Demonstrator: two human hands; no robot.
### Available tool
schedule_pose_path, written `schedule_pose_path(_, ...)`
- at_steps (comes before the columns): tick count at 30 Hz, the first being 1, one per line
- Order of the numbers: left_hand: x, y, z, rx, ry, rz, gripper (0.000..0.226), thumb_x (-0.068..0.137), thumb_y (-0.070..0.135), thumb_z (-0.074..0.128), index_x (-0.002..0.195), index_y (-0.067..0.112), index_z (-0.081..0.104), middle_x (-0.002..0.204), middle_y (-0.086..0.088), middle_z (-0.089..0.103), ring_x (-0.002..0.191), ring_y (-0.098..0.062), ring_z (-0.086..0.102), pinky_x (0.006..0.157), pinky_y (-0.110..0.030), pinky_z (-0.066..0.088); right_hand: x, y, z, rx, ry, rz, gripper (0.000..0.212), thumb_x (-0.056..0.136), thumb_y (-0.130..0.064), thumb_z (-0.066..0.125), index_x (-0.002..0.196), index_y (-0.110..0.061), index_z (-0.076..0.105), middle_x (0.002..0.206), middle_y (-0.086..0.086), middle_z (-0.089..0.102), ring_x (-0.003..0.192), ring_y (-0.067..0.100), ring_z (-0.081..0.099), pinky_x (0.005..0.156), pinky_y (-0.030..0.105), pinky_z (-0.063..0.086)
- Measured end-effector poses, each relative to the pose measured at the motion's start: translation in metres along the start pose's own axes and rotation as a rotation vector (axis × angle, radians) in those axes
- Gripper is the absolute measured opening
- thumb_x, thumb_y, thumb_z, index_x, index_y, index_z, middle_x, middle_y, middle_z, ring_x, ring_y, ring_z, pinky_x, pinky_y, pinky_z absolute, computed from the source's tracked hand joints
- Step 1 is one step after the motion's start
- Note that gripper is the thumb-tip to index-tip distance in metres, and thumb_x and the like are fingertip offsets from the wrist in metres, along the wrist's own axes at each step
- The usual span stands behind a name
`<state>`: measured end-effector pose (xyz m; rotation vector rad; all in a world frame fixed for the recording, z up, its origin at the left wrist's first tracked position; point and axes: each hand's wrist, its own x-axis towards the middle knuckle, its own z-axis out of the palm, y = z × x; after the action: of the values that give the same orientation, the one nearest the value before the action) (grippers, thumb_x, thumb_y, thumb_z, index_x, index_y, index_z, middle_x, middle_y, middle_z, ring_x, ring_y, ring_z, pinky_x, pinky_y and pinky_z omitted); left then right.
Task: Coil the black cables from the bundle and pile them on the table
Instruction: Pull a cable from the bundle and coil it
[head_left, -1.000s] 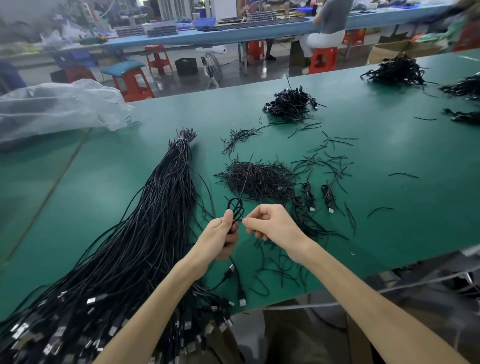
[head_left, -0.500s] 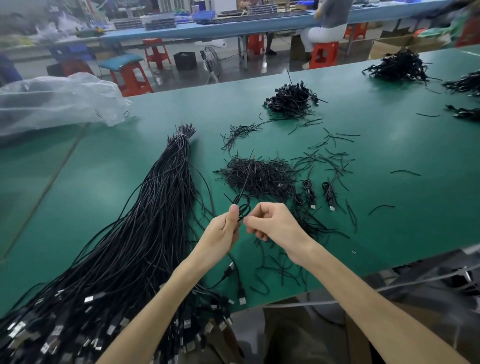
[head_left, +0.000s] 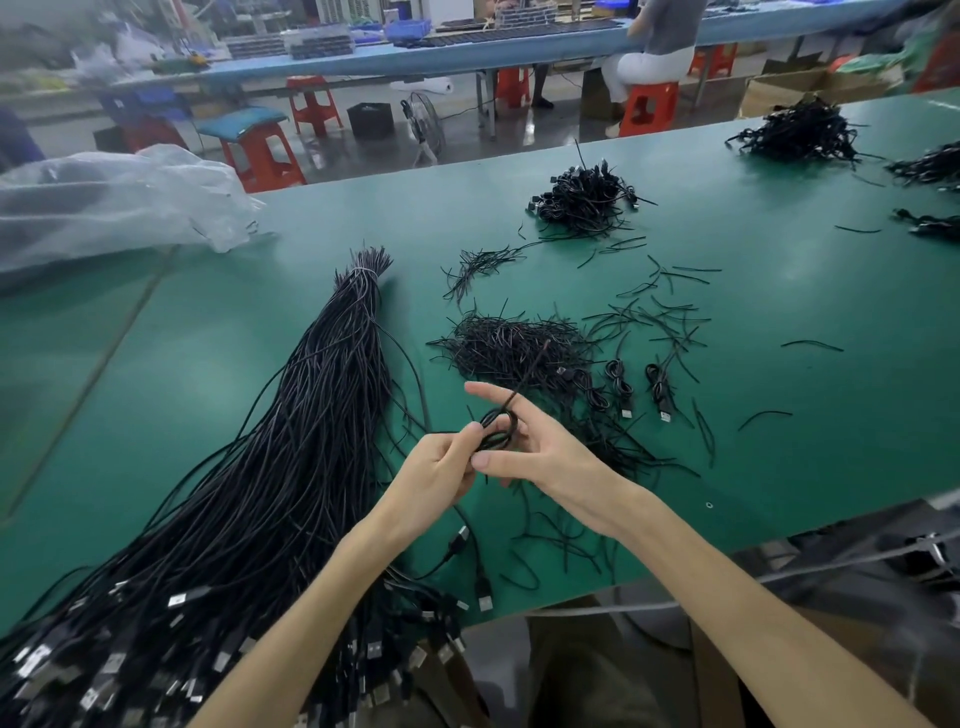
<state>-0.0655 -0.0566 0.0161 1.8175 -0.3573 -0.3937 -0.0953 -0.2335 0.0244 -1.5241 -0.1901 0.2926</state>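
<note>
The right hand (head_left: 540, 447), a loose fist half a second ago, has spread its fingers (head_left: 488, 393), the index reaching out over the small cable coil (head_left: 497, 428); the tie strand (head_left: 524, 382) now crosses it, and the left hand (head_left: 441, 462) pinches the coil lower

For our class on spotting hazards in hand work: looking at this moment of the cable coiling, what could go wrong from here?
1. The small coil is pinched only by the left hand; the right hand has its fingers spread, so the loops may spring open.
2. The coil's tail hangs over the table edge, where its plug might snag the bundle.
</note>
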Motion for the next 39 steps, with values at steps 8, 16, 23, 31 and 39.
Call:
schedule_pose_path(8,-0.003,-0.003,-0.004,0.075,0.021,-0.023,0.063,0.108,0.047,0.037,0.069,0.001,0.052,0.049,0.009,0.03,0.044,-0.01,0.021,0.043,-0.021,0.021,0.002,0.007,0.004,-0.144,0.156,-0.015,0.03,0.079,-0.029,0.088,0.107,-0.027,0.077,0.11,-0.003,0.075,0.107,0.011,0.066,0.103,0.033,0.048)
schedule_pose_path(16,-0.003,0.0,0.01,0.044,0.183,-0.029,0.037,0.088,0.042,0.037,0.065,0.013,0.039,0.051,0.006,0.031,0.048,-0.012,0.021,0.049,-0.03,0.02,0.005,0.015,0.014,-0.348,0.346,-0.129,0.018,0.081,-0.018,0.085,0.087,-0.018,0.069,0.084,-0.009,0.074,0.081,0.006,0.066,0.074,0.023,0.05)
schedule_pose_path(23,-0.005,-0.002,0.01,-0.215,0.0,-0.061,0.041,0.095,0.047,0.041,0.058,0.032,0.043,0.058,0.009,0.026,0.049,-0.009,0.015,0.043,-0.02,0.018,-0.002,0.009,0.011,-0.344,0.355,-0.179,0.021,0.083,-0.012,0.082,0.087,-0.012,0.062,0.087,0.006,0.071,0.079,0.021,0.065,0.07,0.027,0.052)
schedule_pose_path(31,-0.011,0.001,0.003,-0.25,-0.052,-0.076,0.039,0.094,0.052,0.041,0.06,0.031,0.043,0.06,0.009,0.025,0.051,-0.01,0.014,0.043,-0.021,0.016,-0.006,0.001,0.006,-0.451,0.237,-0.193,0.017,0.087,-0.016,0.079,0.1,-0.015,0.069,0.097,-0.006,0.073,0.093,0.01,0.067,0.085,0.028,0.053)
schedule_pose_path(39,-0.015,0.017,0.016,-0.171,0.12,-0.062,0.067,0.111,0.037,0.027,0.05,0.03,0.052,0.055,0.009,0.027,0.047,-0.009,0.017,0.041,-0.019,0.019,-0.007,0.004,0.015,-0.349,0.376,-0.25,0.008,0.088,-0.009,0.076,0.084,-0.013,0.071,0.077,-0.002,0.072,0.073,0.012,0.068,0.068,0.027,0.052)
